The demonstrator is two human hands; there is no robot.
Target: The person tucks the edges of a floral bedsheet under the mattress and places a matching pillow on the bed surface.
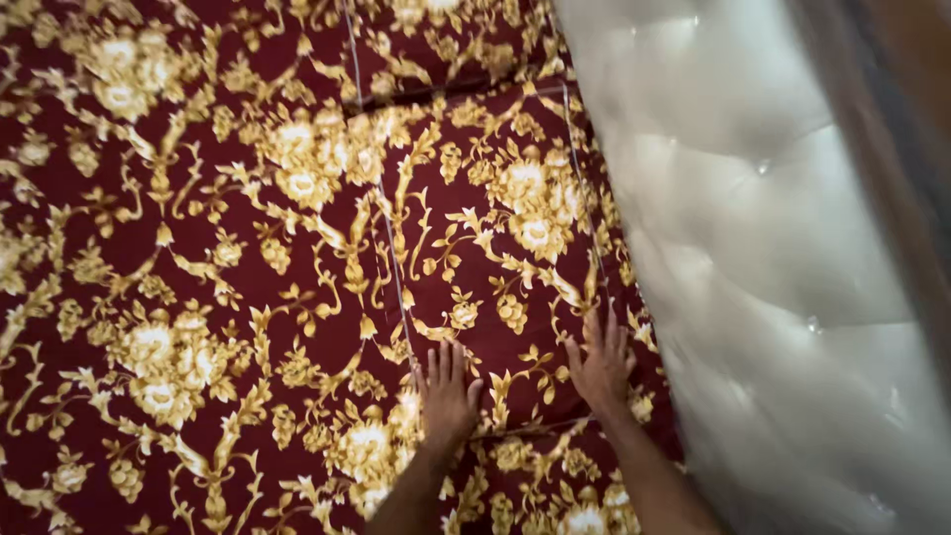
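Both forearms come up from the bottom edge, nearest to my view, and I work across from there. Left of them spreads the dark red bedspread with gold floral and scroll print, covering the bed almost to the frame edge. My left hand lies flat and palm down, fingers together and pointing away from me, grasping nothing, at the near-left corner of the dark red, gold-flowered rectangular pillow, which lies on the bedspread in the same cloth, beside the headboard, its seams showing as thin lines. A second pillow of the same print sits beyond it, touching or nearly so. My right hand is also open and pressed flat, fingers slightly spread, on the pillow's near-right part close to its edge, wrist straight, forearm angled in from the lower right. Neither hand grips; both only press.

To do this smoothing well, I judge the palms should stay flat and sweep outward with even pressure, keeping the pillow's seam square with its neighbour, not bunching the cloth. Right of everything stands the pale cream buttoned, tufted headboard, shiny and blurred, just beside the pillow's edge
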